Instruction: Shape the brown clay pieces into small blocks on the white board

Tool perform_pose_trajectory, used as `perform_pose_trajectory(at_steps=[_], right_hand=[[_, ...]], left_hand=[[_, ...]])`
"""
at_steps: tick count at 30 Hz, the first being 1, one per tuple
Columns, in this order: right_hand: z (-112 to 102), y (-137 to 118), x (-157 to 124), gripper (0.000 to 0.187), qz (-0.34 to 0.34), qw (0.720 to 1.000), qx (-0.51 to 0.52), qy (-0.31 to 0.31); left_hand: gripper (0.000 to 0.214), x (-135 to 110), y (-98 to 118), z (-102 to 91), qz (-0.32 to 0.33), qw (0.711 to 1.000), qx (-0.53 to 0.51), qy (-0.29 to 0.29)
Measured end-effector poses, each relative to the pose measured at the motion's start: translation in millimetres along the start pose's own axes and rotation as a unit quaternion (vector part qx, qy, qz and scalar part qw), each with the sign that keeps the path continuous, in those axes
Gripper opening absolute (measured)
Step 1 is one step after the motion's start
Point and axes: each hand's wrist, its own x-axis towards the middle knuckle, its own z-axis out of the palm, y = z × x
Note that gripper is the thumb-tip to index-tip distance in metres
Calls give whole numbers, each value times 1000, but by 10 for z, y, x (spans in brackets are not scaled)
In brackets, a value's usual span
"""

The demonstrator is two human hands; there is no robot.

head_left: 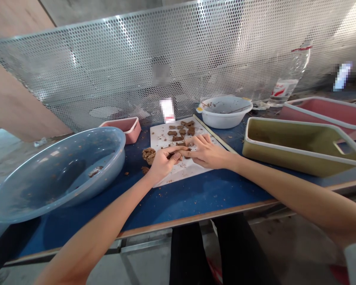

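My left hand is closed, its thumb and fingers pinching a small brown clay-like piece just above a white sheet. From the other side my right hand meets it, fingers bent and pressed onto the same piece, which they partly cover. Several small brown shaped pieces lie in loose rows on the white sheet, beyond my hands. Beside my left hand sits a crumbly brown lump, at the sheet's left edge.
A large blue basin stands left, with a small pink bin behind it. A pale stick lies along the sheet's right side. Farther right are a white bowl, an olive bin, a pink bin and a plastic bottle.
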Motion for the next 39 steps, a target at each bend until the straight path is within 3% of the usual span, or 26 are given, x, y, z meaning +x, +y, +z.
perform_pose_trajectory(at_steps=[5,15,23,29,35,39], right_hand=[[0,-2,-6,53,-8,1000,20,-2],[-20,-50,12,44,-36,999,1,11],[-87,-116,38,33,-73,992,-104,8],[-63,-130,53,40,-67,991,-112,12],[-31,-89,52,60,-38,992,-122,15],[-22,-61,47,66,-20,995,-96,12]], left_hand=[[46,-2,42,-22,7,1000,9,5],[42,-37,47,47,-58,995,45,61],[30,-55,78,81,26,987,133,86],[56,-50,46,52,6,984,160,83],[46,-3,-58,32,-18,998,28,46],[62,28,-117,33,-30,993,-108,32]])
